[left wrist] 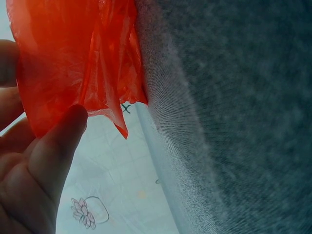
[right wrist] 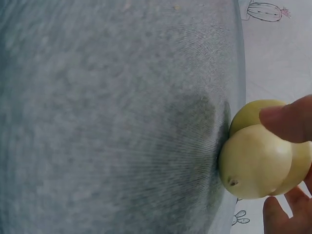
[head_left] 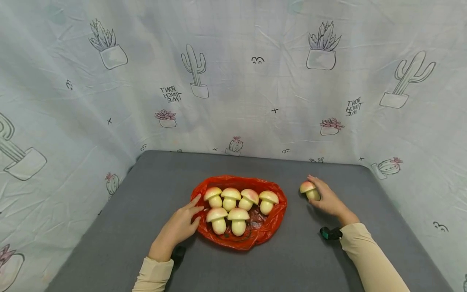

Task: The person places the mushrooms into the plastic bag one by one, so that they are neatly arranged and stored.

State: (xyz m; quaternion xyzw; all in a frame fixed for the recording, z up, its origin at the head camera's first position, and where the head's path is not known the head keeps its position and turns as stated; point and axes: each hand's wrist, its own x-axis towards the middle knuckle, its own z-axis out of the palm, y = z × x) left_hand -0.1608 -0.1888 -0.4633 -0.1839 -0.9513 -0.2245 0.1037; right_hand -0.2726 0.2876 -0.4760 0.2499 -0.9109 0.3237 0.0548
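My left hand is at the left rim of a red plastic bag, its fingers spread over the edge. In the left wrist view the thumb lies against the outer side of the bag, while the other fingers pass behind it. Several artificial mushrooms, cream with yellowish-pink caps, lie in two rows inside the opened bag. To the right of the bag, my right hand grips another artificial mushroom low at the table. In the right wrist view the thumb is over this glossy mushroom, fingers on its far side.
A grey cloth-covered table carries everything. A pale curtain printed with cacti and potted plants surrounds its back and sides. Dark wrist straps show at both wrists, below beige sleeves.
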